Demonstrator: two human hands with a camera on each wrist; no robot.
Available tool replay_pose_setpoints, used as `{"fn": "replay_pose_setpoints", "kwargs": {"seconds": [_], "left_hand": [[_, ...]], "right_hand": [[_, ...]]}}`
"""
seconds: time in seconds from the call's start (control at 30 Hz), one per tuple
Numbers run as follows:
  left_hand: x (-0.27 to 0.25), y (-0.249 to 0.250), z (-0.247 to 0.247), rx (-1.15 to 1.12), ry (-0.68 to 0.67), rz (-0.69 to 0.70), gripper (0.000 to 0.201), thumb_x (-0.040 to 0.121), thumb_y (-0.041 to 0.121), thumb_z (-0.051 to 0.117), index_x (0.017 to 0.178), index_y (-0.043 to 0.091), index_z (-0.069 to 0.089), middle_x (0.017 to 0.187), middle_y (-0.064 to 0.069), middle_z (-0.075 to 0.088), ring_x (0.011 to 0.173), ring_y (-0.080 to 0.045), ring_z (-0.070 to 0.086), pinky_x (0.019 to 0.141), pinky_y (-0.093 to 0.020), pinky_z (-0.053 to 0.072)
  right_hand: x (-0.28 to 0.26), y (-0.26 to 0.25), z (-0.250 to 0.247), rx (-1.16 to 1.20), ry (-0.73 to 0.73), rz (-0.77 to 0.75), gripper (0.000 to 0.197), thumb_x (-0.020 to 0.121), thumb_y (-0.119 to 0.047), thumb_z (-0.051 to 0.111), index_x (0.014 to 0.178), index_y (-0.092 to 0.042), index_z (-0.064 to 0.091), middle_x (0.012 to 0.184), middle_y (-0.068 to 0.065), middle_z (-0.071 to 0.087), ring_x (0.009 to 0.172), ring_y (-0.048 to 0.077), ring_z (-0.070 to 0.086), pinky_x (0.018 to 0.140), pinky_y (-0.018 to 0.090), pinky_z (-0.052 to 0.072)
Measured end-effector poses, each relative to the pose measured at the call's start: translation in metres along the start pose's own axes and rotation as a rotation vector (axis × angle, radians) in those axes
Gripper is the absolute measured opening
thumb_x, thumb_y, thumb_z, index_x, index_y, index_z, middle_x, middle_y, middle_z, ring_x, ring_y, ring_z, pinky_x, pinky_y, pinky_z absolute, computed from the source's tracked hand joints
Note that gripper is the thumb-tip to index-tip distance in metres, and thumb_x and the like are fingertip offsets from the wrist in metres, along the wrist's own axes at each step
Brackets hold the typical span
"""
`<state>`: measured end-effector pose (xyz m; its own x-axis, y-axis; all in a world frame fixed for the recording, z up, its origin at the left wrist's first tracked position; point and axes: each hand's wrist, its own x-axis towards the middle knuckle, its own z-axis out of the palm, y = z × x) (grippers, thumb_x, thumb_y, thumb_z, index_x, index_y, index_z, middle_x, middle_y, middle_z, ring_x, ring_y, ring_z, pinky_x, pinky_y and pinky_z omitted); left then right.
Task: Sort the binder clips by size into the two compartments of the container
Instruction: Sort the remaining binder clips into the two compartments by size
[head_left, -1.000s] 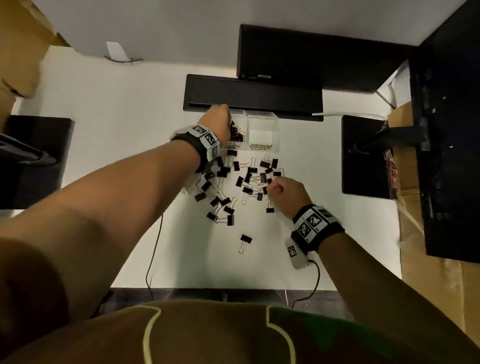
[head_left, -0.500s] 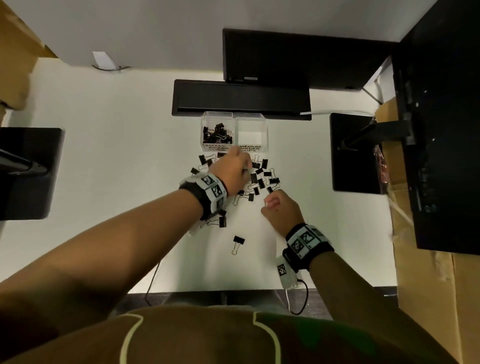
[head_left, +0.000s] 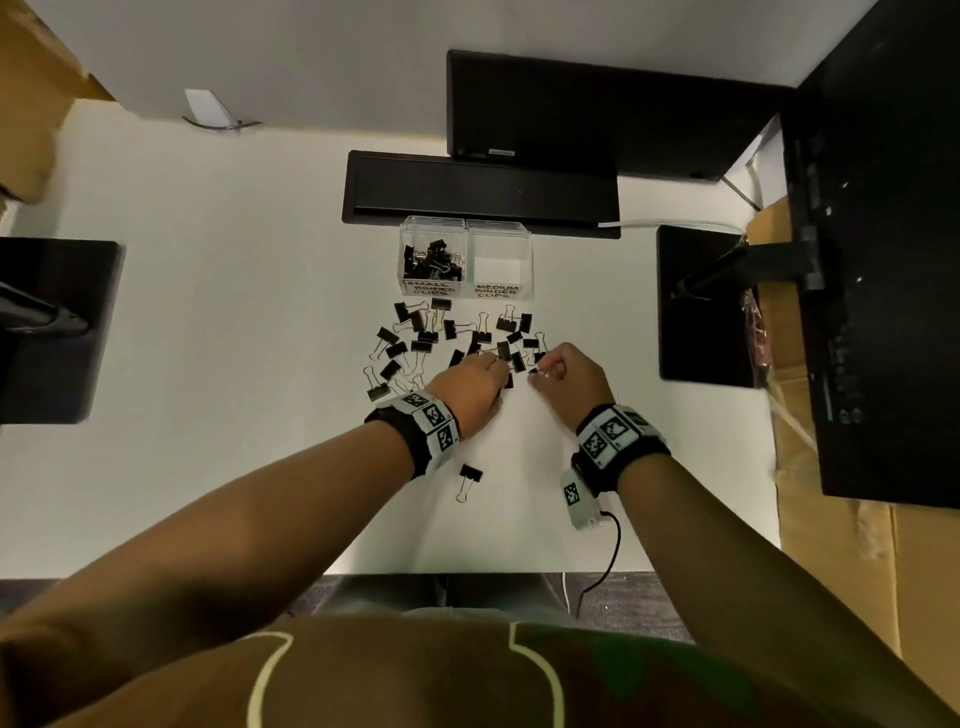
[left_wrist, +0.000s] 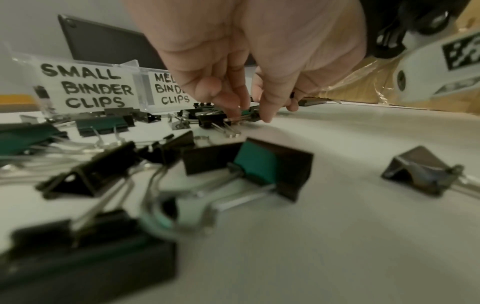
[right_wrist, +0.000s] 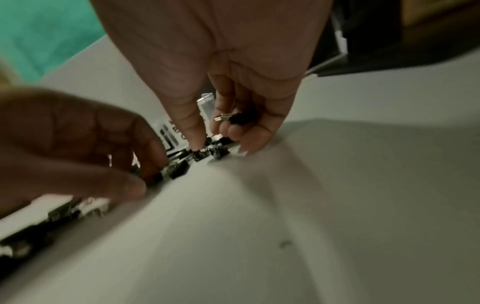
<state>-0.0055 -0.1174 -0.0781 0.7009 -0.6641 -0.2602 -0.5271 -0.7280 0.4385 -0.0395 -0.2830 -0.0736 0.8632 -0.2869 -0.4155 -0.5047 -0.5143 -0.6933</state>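
white desk sitting under dim light, black monitor stand at the back, cardboard box along the right edge. clear two-part container standing just in front of the stand, labels facing the person: left part reading small binder clips and holding a heap of black clips, right part reading medium binder clips and looking bare inside. loose binder clips lying scattered on the desk between the container and both hands, one stray clip lying apart near the left wrist. left hand reaching down into the near edge of the pile, thumb and fingertips closing on a small clip that is resting on the desk. right hand hovering just beside it, curled fingers keeping a small clip tucked against the palm while the thumb and a fingertip are touching another clip on the desk. both wrists wearing bands with printed markers.
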Motion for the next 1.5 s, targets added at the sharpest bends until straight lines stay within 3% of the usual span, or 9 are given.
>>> {"fn": "replay_pose_setpoints", "kwargs": {"seconds": [0.17, 0.27, 0.43, 0.6, 0.8, 0.93, 1.27, 1.4, 1.5], "left_hand": [[-0.006, -0.006, -0.004, -0.089, 0.149, -0.078, 0.029, 0.089, 0.026, 0.052, 0.112, 0.009, 0.057, 0.109, -0.010, 0.055, 0.104, -0.026, 0.051, 0.084, -0.036, 0.047], [-0.005, -0.006, -0.006, -0.177, 0.193, -0.133, 0.024, 0.091, 0.027, 0.053, 0.107, 0.010, 0.060, 0.104, -0.010, 0.055, 0.099, -0.023, 0.050, 0.082, -0.030, 0.041], [0.001, 0.006, -0.009, -0.261, 0.150, -0.159, 0.017, 0.093, 0.018, 0.045, 0.103, 0.007, 0.052, 0.100, -0.011, 0.057, 0.084, -0.026, 0.057, 0.067, -0.029, 0.039], [0.005, 0.015, -0.004, -0.164, 0.092, -0.127, 0.023, 0.092, 0.015, 0.042, 0.110, 0.002, 0.049, 0.109, -0.016, 0.052, 0.093, -0.032, 0.054, 0.079, -0.036, 0.043], [0.010, 0.014, 0.001, 0.006, 0.037, -0.043, 0.027, 0.093, 0.017, 0.046, 0.113, -0.001, 0.048, 0.111, -0.019, 0.053, 0.096, -0.035, 0.054, 0.070, -0.034, 0.037], [0.012, 0.011, 0.001, 0.006, -0.011, -0.067, 0.029, 0.093, 0.016, 0.050, 0.116, 0.000, 0.046, 0.116, -0.018, 0.053, 0.102, -0.035, 0.055, 0.081, -0.041, 0.045], [0.003, 0.005, 0.001, 0.234, -0.102, 0.011, 0.043, 0.088, -0.002, 0.045, 0.130, -0.003, 0.036, 0.125, -0.020, 0.046, 0.104, -0.034, 0.054, 0.085, -0.040, 0.047], [-0.008, -0.004, -0.007, 0.043, 0.028, -0.072, 0.027, 0.096, 0.010, 0.035, 0.121, 0.001, 0.044, 0.117, -0.017, 0.051, 0.096, -0.033, 0.055, 0.081, -0.041, 0.046], [-0.012, -0.015, -0.026, -0.193, 0.172, -0.186, 0.017, 0.097, 0.012, 0.034, 0.101, 0.005, 0.048, 0.099, -0.012, 0.053, 0.076, -0.022, 0.048, 0.069, -0.035, 0.041]], "right_hand": [[0.000, 0.000, 0.007, -0.248, -0.007, -0.060, 0.024, 0.084, -0.019, 0.067, 0.103, -0.009, 0.058, 0.103, 0.005, 0.058, 0.091, 0.021, 0.057, 0.078, 0.029, 0.044], [-0.003, 0.001, 0.010, -0.255, -0.002, -0.066, 0.019, 0.086, -0.018, 0.064, 0.102, -0.009, 0.059, 0.107, 0.009, 0.058, 0.089, 0.021, 0.057, 0.076, 0.028, 0.045], [-0.013, 0.005, 0.011, -0.159, 0.005, -0.095, 0.013, 0.085, -0.016, 0.062, 0.097, -0.010, 0.061, 0.090, 0.004, 0.056, 0.079, 0.018, 0.053, 0.072, 0.025, 0.041], [-0.019, 0.012, 0.004, 0.274, 0.006, 0.113, 0.006, 0.087, -0.014, 0.058, 0.090, -0.012, 0.062, 0.079, 0.003, 0.062, 0.064, 0.014, 0.055, 0.061, 0.024, 0.049], [-0.004, 0.011, -0.013, 0.493, 0.003, 0.271, 0.013, 0.091, -0.010, 0.052, 0.085, -0.008, 0.064, 0.066, 0.007, 0.058, 0.056, 0.017, 0.048, 0.049, 0.028, 0.041], [0.011, -0.009, -0.027, 0.433, -0.054, 0.171, 0.021, 0.095, -0.012, 0.048, 0.084, -0.009, 0.065, 0.064, 0.003, 0.054, 0.053, 0.013, 0.046, 0.047, 0.023, 0.037], [0.066, -0.124, -0.026, 0.061, -0.183, -0.175, 0.015, 0.093, -0.014, 0.053, 0.093, -0.006, 0.065, 0.080, 0.005, 0.064, 0.061, 0.011, 0.058, 0.058, 0.023, 0.053], [0.081, -0.158, -0.002, -0.143, -0.158, -0.295, 0.018, 0.090, -0.016, 0.052, 0.088, -0.008, 0.068, 0.079, 0.009, 0.066, 0.068, 0.021, 0.063, 0.069, 0.036, 0.057], [0.084, -0.171, 0.014, -0.315, -0.149, -0.374, 0.023, 0.091, -0.014, 0.049, 0.098, -0.008, 0.070, 0.088, 0.006, 0.068, 0.084, 0.024, 0.065, 0.068, 0.028, 0.052]]}}
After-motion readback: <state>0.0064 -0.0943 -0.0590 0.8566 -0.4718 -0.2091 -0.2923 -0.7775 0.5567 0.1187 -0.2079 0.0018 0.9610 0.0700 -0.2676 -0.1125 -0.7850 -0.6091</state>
